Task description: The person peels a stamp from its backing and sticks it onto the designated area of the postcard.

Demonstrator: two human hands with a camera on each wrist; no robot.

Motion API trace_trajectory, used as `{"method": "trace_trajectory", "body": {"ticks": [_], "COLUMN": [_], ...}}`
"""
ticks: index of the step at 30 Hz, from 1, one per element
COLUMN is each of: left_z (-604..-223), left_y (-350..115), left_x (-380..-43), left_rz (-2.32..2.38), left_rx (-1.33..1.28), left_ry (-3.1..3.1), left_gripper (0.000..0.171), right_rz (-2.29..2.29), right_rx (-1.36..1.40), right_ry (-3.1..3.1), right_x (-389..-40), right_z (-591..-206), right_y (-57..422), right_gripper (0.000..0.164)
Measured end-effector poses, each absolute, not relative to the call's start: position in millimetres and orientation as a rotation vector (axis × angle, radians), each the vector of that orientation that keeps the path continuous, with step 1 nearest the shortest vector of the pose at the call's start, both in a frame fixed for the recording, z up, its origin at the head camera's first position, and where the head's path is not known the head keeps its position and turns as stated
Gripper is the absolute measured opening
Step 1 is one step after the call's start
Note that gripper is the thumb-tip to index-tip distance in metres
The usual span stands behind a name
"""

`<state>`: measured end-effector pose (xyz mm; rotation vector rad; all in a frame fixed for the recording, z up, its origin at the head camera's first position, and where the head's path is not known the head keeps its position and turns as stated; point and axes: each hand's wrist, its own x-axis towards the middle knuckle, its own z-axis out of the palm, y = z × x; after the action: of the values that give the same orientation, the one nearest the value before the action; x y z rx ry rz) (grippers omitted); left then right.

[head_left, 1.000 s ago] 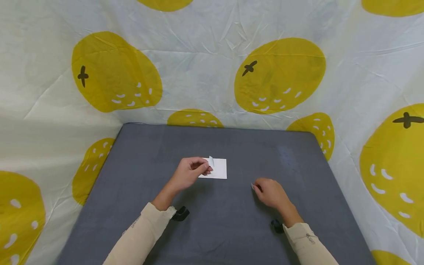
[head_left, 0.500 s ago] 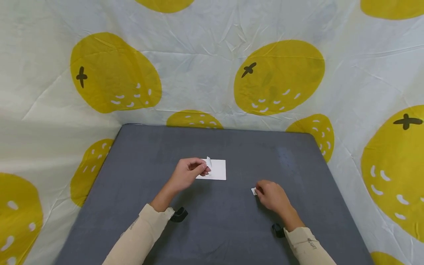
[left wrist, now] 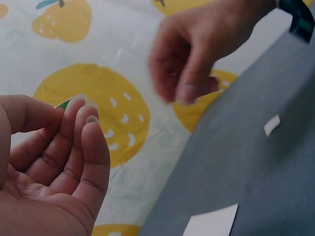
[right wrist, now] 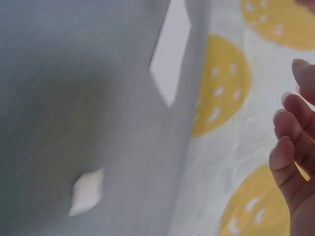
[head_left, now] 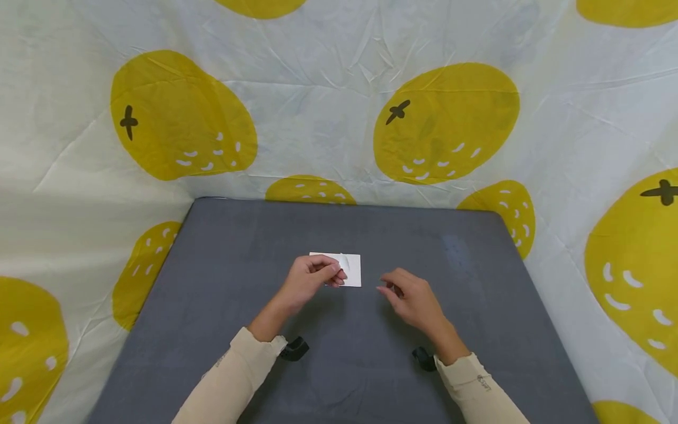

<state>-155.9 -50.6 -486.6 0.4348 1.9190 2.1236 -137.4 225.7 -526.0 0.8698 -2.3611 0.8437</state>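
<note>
Two white pieces: left lying on the tabletop; the card toward its far edge, the small piece farther right.
Right hand: small piece just released; thumb and fingers parted, apparently freed.
Left hand: thin sheet pinched at fingertips.

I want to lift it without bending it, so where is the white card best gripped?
Pinch the white card by its right edge, probably best from the right with the right hand: the card lies flat, and the left hand overlaps its left part in the head view.
</note>
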Motion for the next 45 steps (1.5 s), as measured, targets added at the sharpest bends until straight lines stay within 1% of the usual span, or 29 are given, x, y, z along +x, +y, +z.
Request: {"method": "trace_trajectory", "body": {"ticks": [6,14,20,23,32,40,45], "left_z": [-483,-482,-478,-477,-473,-475,-477], "left_y": [-44,-40,-39,-38,-33,-31,-30], "left_x": [-153,-151,-150,-149,-145,-143,-142], "left_rz": [2.144,2.137,2.128,2.122,2.084,1.951,1.888], "left_rx": [0.415,0.416,0.412,0.395,0.386,0.505,0.583], "left_ry": [1.818,1.701,1.685,1.705,1.932,2.236,2.292], "left_gripper": [0.026,0.024,0.024,0.025,0.021,0.016,0.018], "right_rz": [0.983,1.095,1.081,1.083,1.255,1.369,1.431], "right_rx": [0.951,0.977,1.01,1.011,0.937,0.849,0.777], "right_ry": [-2.227,-2.053,-1.984,-1.986,-2.041,-2.141,-2.197], "right_x": [-141,-145,-147,-147,-147,-147,-144], "right_z": [-504,-497,-498,-498,-494,-492,-488], "right_y": [195,178,176,176,180,183,181], "right_gripper": [0.024,0.026,0.012,0.009,0.017,0.018,0.014]}}
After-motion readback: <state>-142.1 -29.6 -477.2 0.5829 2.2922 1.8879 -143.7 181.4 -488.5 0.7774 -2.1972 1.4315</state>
